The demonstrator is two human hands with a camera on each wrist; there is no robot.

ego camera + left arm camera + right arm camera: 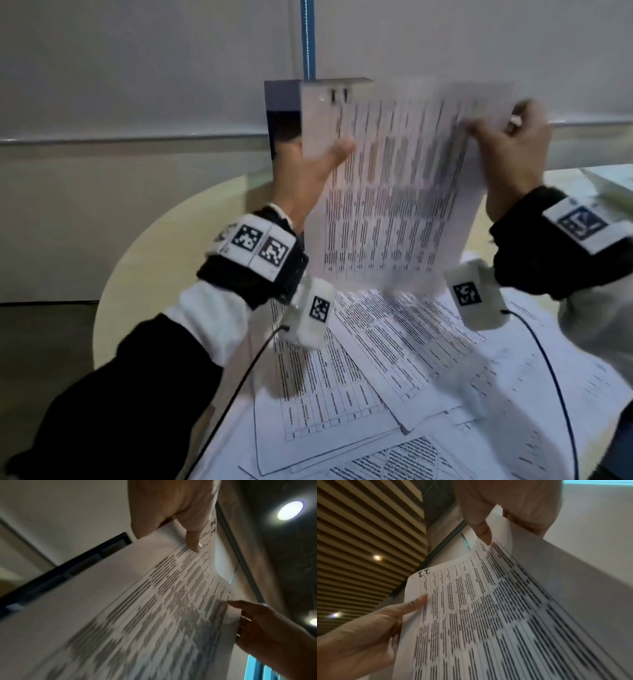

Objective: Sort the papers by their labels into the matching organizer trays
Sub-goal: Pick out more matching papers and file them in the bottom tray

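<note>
I hold a printed sheet upright above the table, its text blurred. My left hand pinches its left edge, thumb in front. My right hand pinches the upper right corner. In the right wrist view the sheet bears the handwritten label "I.T." at its top corner, between the right hand and the left hand. The left wrist view shows my left hand's thumb pressed on the sheet. A grey and white organizer stands right behind the sheet, its trays mostly hidden.
Several more printed sheets lie overlapping on the round beige table below my hands. Wrist-camera cables hang over them. A pale object sits at the table's right edge. A wall rises directly behind the organizer.
</note>
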